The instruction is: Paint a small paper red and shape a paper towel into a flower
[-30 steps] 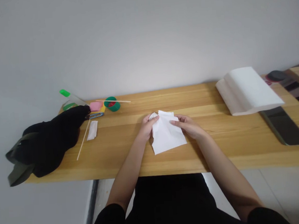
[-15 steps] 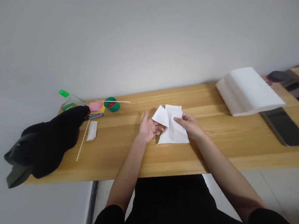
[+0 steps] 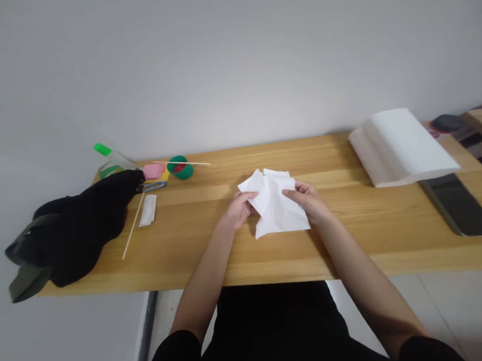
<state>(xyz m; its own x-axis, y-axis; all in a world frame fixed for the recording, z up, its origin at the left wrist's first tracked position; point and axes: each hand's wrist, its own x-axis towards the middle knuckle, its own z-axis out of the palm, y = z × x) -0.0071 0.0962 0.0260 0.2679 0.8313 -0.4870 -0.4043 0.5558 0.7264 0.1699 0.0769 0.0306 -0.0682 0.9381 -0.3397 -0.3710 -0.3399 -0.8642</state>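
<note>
A creased sheet of white tissue paper point(image 3: 278, 205) is held up over the wooden table, in the middle of the head view. Its upper left corner lies in my left hand point(image 3: 239, 209), the thumb on top and the fingers underneath. On the right edge, my right hand point(image 3: 308, 199) pinches the paper with its thumb across the front. The fingers of both hands are partly hidden behind the sheet. A notch shows along the paper's lower left side.
A stack of white paper point(image 3: 404, 147) rests partly over a dark phone point(image 3: 463, 206) at right. Left are a black cloth item point(image 3: 87, 229), a folded tissue point(image 3: 148, 210), a thin stick point(image 3: 132, 226), a blue cutter point(image 3: 154, 185), pink notes point(image 3: 154, 171) and a green cup point(image 3: 186, 172).
My left hand's thumb has come down onto the paper's left corner, closing on it. That corner has spread out to the left, and the sheet's lower right corner has shifted slightly right.
</note>
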